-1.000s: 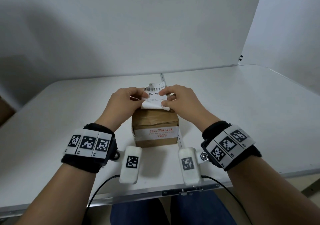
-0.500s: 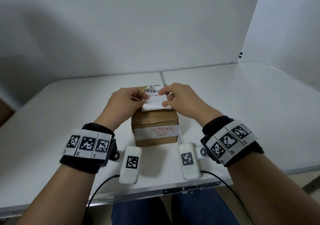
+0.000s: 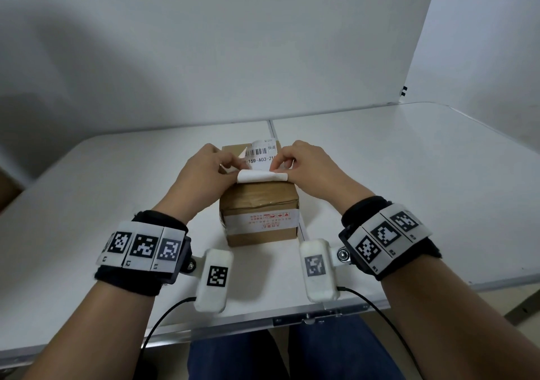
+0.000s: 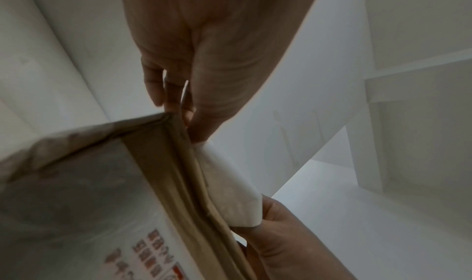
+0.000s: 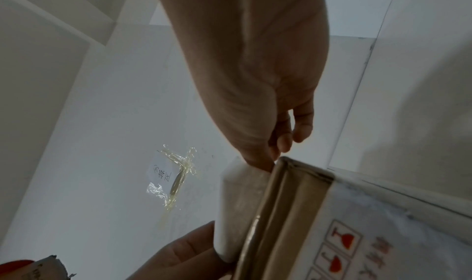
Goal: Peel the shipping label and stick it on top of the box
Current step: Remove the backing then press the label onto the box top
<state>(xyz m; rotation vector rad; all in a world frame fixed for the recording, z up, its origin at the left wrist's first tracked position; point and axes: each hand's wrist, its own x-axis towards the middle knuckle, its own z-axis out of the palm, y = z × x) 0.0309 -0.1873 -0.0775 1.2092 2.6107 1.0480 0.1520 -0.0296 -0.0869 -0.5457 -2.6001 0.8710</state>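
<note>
We hold the shipping label (image 3: 259,157) over the top of the cardboard box (image 3: 260,213), which stands on the white table (image 3: 409,180) near its front edge. Our left hand (image 3: 201,175) pinches the label's left side, and our right hand (image 3: 312,169) pinches its right side. The white near edge of the label curls back at the box's top front edge, barcode facing up.
</note>
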